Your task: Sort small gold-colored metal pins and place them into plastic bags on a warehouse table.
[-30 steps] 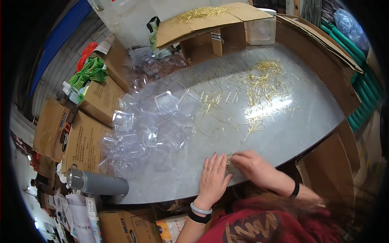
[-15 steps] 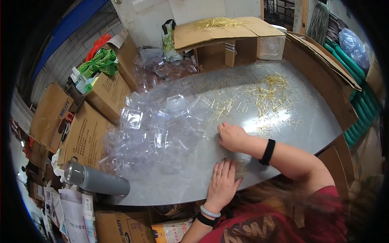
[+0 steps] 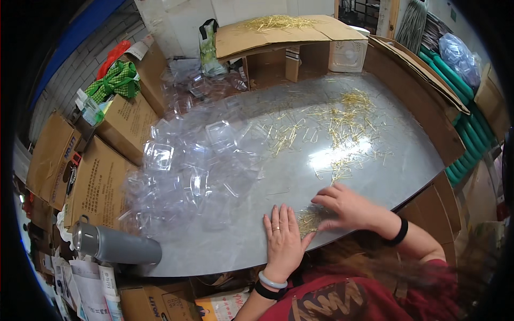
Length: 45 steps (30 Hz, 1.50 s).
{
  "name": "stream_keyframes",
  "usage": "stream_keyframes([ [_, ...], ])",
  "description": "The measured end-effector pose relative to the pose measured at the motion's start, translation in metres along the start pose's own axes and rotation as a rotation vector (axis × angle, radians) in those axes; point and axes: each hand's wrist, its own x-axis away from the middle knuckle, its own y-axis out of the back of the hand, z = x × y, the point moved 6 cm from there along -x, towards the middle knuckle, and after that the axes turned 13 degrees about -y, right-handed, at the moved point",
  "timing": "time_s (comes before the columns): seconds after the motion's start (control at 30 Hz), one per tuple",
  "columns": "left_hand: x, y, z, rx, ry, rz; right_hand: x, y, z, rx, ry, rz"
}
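Observation:
My left hand (image 3: 284, 238) lies flat on the grey tabletop near its front edge, fingers stretched out and nothing held. Against its thumb side is a small pile of gold wire hooks (image 3: 308, 220). My right hand (image 3: 348, 208) hovers at the other side of this pile, thumb and fingers apart, with nothing visible between them. A thin bent wire (image 3: 278, 191) rests alone just beyond my left fingertips. Farther back, many more gold wire hooks (image 3: 348, 123) are scattered, with a looser cluster (image 3: 286, 134) to their left.
Clear plastic blister shells (image 3: 198, 166) spread over the table's left half. A grey bottle (image 3: 118, 245) lies tilted at the left front edge. Cardboard boxes (image 3: 126, 125) line the left; a cardboard wall (image 3: 415, 96) bounds the right. A cardboard shelf (image 3: 278, 37) bearing more gold wires stands at the back.
My right hand has moved back toward me from the middle of the table to the small pile, its fingers now apart. My left hand stays flat. The view has shifted slightly.

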Motion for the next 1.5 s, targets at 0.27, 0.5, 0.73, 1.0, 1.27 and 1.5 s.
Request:
stream_keyframes([
  [0.27,-0.002,0.003,-0.004,0.037,-0.134,0.028,0.015,-0.031,0.011,-0.062,-0.017,-0.062],
  [0.5,-0.001,0.000,-0.001,0.154,-0.085,-0.017,-0.072,-0.023,0.021,0.326,0.159,0.218],
  [0.73,0.003,0.008,0.000,0.097,0.027,-0.211,-0.073,-0.049,0.011,0.099,0.469,0.176],
  [1.0,0.007,-0.005,0.006,0.055,-0.027,-0.010,-0.001,-0.004,0.006,-0.089,0.269,0.191],
  [1.27,-0.009,-0.003,-0.009,0.154,-0.139,0.070,0.029,-0.042,-0.006,-0.060,0.001,-0.108],
  [1.5,-0.009,-0.002,-0.018,0.091,-0.252,0.145,0.045,-0.046,-0.005,-0.277,-0.101,-0.491],
])
